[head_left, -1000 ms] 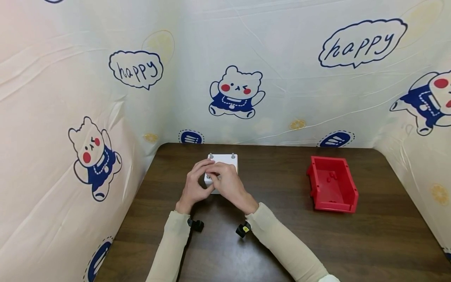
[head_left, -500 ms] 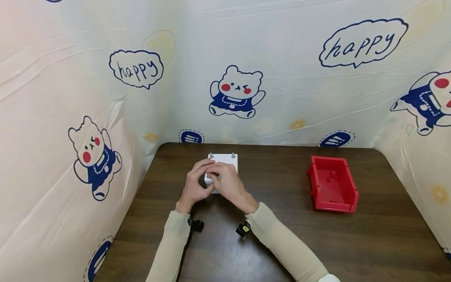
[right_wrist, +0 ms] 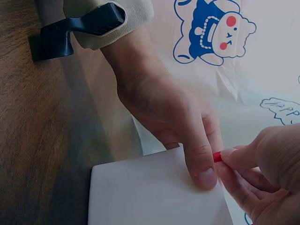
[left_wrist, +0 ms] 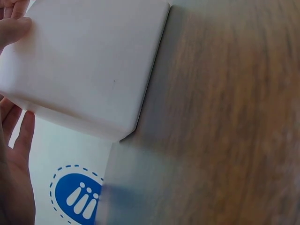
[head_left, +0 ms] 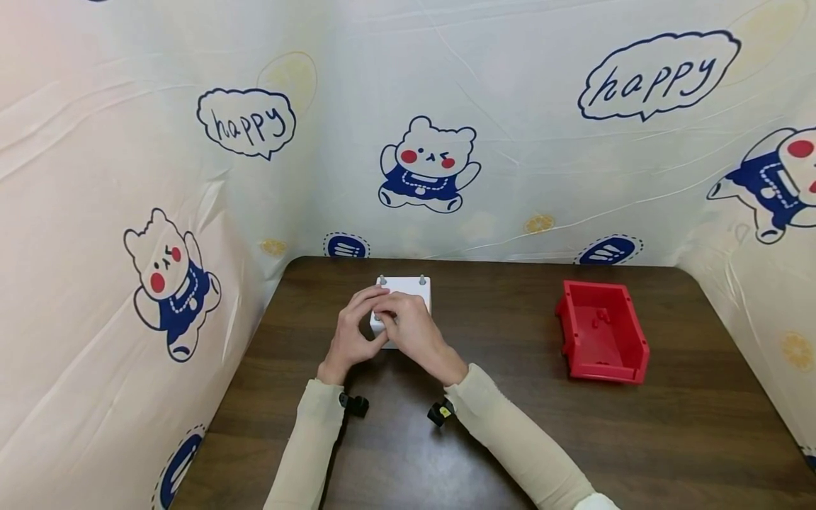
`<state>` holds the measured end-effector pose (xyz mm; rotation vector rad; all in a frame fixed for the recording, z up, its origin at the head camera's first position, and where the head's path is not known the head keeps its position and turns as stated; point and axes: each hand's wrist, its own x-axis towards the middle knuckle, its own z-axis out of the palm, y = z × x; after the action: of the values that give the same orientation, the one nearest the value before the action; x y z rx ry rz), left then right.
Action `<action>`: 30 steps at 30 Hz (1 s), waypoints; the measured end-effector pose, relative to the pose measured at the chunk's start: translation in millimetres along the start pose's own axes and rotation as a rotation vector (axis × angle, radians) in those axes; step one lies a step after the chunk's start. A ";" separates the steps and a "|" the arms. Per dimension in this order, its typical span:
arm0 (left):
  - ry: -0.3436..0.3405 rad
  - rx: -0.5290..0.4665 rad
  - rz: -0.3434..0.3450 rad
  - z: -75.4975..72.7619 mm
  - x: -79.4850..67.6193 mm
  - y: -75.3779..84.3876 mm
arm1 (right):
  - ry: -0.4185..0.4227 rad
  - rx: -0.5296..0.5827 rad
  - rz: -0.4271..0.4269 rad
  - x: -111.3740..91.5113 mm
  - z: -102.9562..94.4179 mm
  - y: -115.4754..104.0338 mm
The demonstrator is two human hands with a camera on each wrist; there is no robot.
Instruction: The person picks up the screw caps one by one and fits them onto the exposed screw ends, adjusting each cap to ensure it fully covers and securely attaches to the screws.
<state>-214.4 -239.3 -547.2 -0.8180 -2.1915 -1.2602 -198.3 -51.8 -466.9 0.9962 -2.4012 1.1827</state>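
A white box-shaped block (head_left: pixel 408 285) stands near the back of the table, with metal posts (head_left: pixel 422 281) showing at its far corners. My left hand (head_left: pixel 352 333) grips the block from the left; its thumb presses on the near face, as the right wrist view shows. My right hand (head_left: pixel 413 327) is over the block's top, fingers close to the left hand's. Between the right thumb and fingers is pinched a small red piece (right_wrist: pixel 217 157), right at the block's upper edge. The hands hide much of the block's top in the head view.
To the right stands a red open bin (head_left: pixel 576 329) with several small red pieces (head_left: pixel 599 320) inside. The dark wooden table (head_left: pixel 510 425) is bounded by a printed cloth (head_left: pixel 510 142) at the back and sides. A small black camera (head_left: pixel 440 413) is on the right wrist.
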 end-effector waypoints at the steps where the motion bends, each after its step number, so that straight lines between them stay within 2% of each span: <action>1: 0.001 0.000 0.000 0.0 0.1 0.2 | -0.001 -0.001 -0.002 0.3 -0.3 -0.1; 13: 0.025 0.002 0.025 1.6 1.2 0.3 | 0.011 0.071 0.060 1.8 -6.0 -1.8; 16: 0.036 -0.002 0.031 1.2 3.2 6.6 | 0.015 0.090 0.055 1.7 -8.4 -3.8; 23: 0.038 -0.026 0.051 -6.1 11.9 36.8 | 0.023 0.099 0.045 0.4 -13.4 -6.1; 30: 0.031 -0.021 0.039 -6.5 12.7 41.5 | 0.035 0.100 0.060 -3.7 -19.0 -4.7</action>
<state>-193.7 -225.3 -511.1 -0.8401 -2.1313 -1.2707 -193.3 -37.2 -454.3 0.9302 -2.3802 1.3411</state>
